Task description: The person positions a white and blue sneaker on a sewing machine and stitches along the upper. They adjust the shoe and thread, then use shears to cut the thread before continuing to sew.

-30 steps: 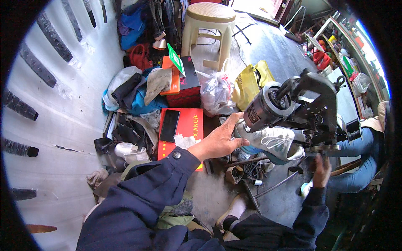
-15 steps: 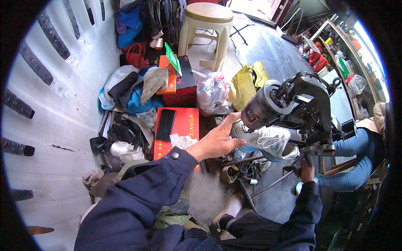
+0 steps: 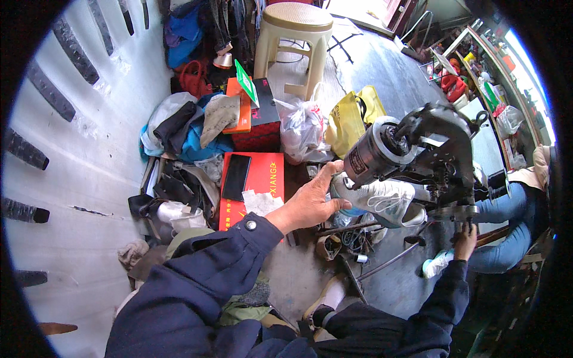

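Observation:
My left hand point(image 3: 313, 201) grips the toe end of a white and grey sneaker point(image 3: 387, 200), thumb on the near side. The sneaker lies on its side, its heel opening toward a black shoe-stitching machine point(image 3: 444, 140). A dark round drum point(image 3: 364, 156) on that machine hangs just over the toe. Below the machine's round lower plate point(image 3: 453, 212), my right hand point(image 3: 465, 241) reaches up with fingers curled against its underside; what they hold is hidden.
Left of the sneaker lies a red box point(image 3: 253, 191) with a black phone point(image 3: 236, 178) on it. Bags, cloths and a beige stool point(image 3: 297, 30) stand beyond. At the right sits another person in blue jeans point(image 3: 507, 227). Thin metal legs point(image 3: 388, 262) cross the floor below.
My right hand has moved right and slightly up under the machine's lower plate, uncovering more of a white shoe on the floor. My left hand and the sneaker have hardly moved.

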A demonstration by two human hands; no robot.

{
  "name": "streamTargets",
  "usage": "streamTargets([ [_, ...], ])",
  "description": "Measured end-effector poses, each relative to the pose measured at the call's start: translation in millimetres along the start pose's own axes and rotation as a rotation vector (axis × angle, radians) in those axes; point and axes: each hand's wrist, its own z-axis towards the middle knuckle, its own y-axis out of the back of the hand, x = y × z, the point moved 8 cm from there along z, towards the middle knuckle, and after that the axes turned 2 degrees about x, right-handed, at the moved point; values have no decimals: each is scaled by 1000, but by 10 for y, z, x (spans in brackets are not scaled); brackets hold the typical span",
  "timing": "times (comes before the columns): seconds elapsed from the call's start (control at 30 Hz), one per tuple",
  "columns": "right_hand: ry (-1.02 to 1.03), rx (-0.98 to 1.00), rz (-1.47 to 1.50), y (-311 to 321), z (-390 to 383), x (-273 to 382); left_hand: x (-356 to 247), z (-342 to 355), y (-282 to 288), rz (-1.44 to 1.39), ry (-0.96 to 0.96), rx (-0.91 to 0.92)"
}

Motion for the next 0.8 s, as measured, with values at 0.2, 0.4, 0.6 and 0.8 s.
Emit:
streamTargets([
  [0.2, -711, 556, 520, -1053, -694, 104, 22, 4, -17, 0, -40, -41],
  [0.4, -249, 293, 389, -312, -261, 1161, 80, 0, -41, -99, 2, -22],
  [0.6, -136, -109, 361, 180, 76, 173, 119, -4, -57, -38, 6, -12],
  [0.8, -256, 244, 189, -720, -323, -458, 50, -9, -31, 32, -26, -25],
])
